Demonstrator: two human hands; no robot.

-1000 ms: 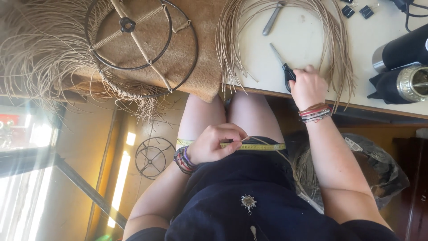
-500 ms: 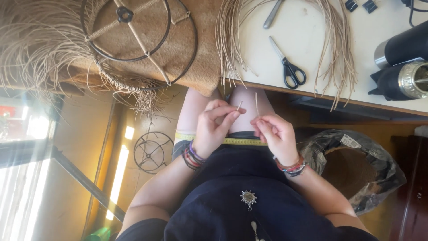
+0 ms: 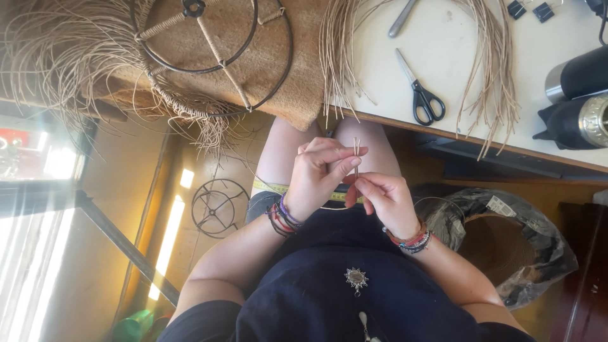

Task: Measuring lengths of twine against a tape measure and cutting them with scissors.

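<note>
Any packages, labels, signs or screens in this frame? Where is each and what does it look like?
Label: small whitish rectangular tag on the black plastic bag, right of the lap.
Measuring tape: yellow printed strip across the thighs, below both hands.
No screens, signs or packages visible.

hands: left, right | pinch thin straw strand | over lap

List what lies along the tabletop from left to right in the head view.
Loose straw fibres → wire ring frame → bundle of fibre strands → scissors → black binder clips → dark flask.
</note>
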